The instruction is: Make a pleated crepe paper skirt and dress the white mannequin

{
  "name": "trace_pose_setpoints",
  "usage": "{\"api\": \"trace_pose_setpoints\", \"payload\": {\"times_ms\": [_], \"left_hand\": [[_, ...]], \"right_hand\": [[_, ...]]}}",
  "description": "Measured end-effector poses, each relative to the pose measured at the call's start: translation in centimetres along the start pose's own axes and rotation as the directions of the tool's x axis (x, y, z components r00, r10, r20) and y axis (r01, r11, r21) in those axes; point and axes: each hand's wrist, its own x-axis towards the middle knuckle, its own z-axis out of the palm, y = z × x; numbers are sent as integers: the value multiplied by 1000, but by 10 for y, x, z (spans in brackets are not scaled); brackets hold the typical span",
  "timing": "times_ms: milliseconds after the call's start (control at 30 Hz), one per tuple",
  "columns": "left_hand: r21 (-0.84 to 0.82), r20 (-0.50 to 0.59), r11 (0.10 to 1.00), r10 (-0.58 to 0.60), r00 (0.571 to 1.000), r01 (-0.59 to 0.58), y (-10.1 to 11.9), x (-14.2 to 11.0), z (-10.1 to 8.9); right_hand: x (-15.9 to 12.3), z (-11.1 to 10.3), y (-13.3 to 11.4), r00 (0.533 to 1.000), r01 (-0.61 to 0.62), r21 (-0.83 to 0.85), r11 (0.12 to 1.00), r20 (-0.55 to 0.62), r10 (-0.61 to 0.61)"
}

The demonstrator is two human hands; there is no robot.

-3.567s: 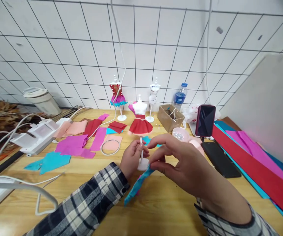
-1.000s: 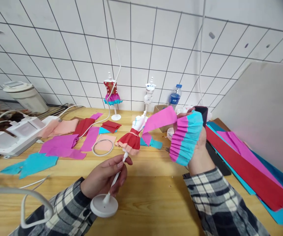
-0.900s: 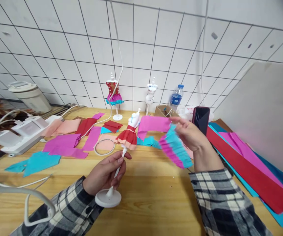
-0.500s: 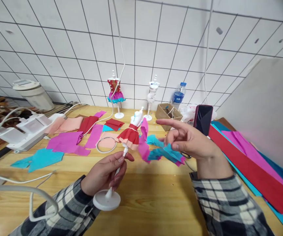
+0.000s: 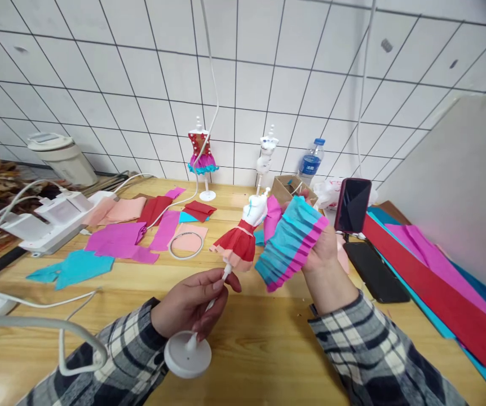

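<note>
My left hand [image 5: 196, 299] is closed around the stem of a small white mannequin [image 5: 255, 210], which leans to the right above the table. Its round white base [image 5: 188, 356] hangs below the hand. The mannequin wears a red pleated skirt [image 5: 238, 243] with a pale peach hem. In my right hand [image 5: 324, 254] is a pleated strip of crepe paper [image 5: 290, 239], turquoise with a magenta edge, held up beside the skirt. Most of this hand's fingers are hidden behind the paper. Part of a magenta piece shows between mannequin and strip.
Two mannequins stand at the back, one in a red and magenta dress [image 5: 202, 152], one white [image 5: 267, 152]. Paper scraps [image 5: 116, 239], a ring [image 5: 186, 246] and a power strip [image 5: 63, 225] lie left. A box [image 5: 287, 187], bottle [image 5: 312, 158], phone [image 5: 353, 206] and long paper sheets [image 5: 437, 282] are right.
My right hand has turned and lifted the crepe paper strip, which now spreads flat toward me. The mannequin has shifted slightly right and down in view. A black flat object shows beside the phone.
</note>
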Motion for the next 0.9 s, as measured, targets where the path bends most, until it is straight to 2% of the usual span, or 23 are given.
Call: {"api": "trace_pose_setpoints", "payload": {"times_ms": [100, 167, 200, 233, 300, 367, 433, 467, 533, 600, 667, 733, 800, 867, 900], "left_hand": [[-72, 43, 996, 56, 998, -53, 1, -1, -3], [-110, 66, 991, 86, 994, -79, 3, -1, -5], [-118, 70, 989, 93, 993, -84, 4, -2, -6], [-114, 63, 990, 92, 994, -85, 5, -2, -7], [-86, 11, 993, 83, 996, -82, 5, -1, -7], [-48, -62, 996, 70, 996, -73, 5, 0, -6], [-12, -114, 998, 61, 992, -62, 5, 2, -5], [9, -135, 998, 61, 989, -61, 4, 2, -4], [61, -181, 996, 72, 981, -62, 1, 4, -4], [136, -235, 989, 84, 968, -53, -2, 6, -4], [249, -282, 968, 114, 953, -42, -7, 8, -4], [417, -331, 907, 208, 920, -55, -11, 10, -4], [617, -364, 784, 370, 855, -77, -14, 11, -2], [777, -360, 626, 524, 772, -63, -15, 11, 0], [828, -343, 558, 577, 741, -51, -15, 10, 1]], "right_hand": [[7, -7, -11, 997, 61, -74, 995, -37, -64], [11, -14, -19, 995, 93, -275, 957, 5, -95], [12, -19, -22, 996, 82, -441, 894, 52, -66], [14, -23, -26, 996, 51, -622, 781, 94, 9], [14, -32, -32, 977, -12, -888, 460, 86, 193], [12, -39, -39, 965, -31, -987, 155, 11, 260], [9, -42, -48, 954, 4, -1000, -11, 1, 300], [7, -43, -52, 932, 35, -997, -75, 5, 363], [5, -43, -61, 891, 58, -985, -160, -22, 454], [4, -40, -68, 895, 45, -984, -173, -37, 445], [1, -33, -74, 919, 63, -992, -110, 15, 394], [-11, -20, -80, 931, 127, -992, -25, 111, 349], [-35, -1, -84, 920, 210, -978, 15, 203, 334], [-68, 20, -85, 864, 321, -936, 144, 352, 359], [-85, 29, -84, 844, 382, -899, 214, 433, 317]]}}
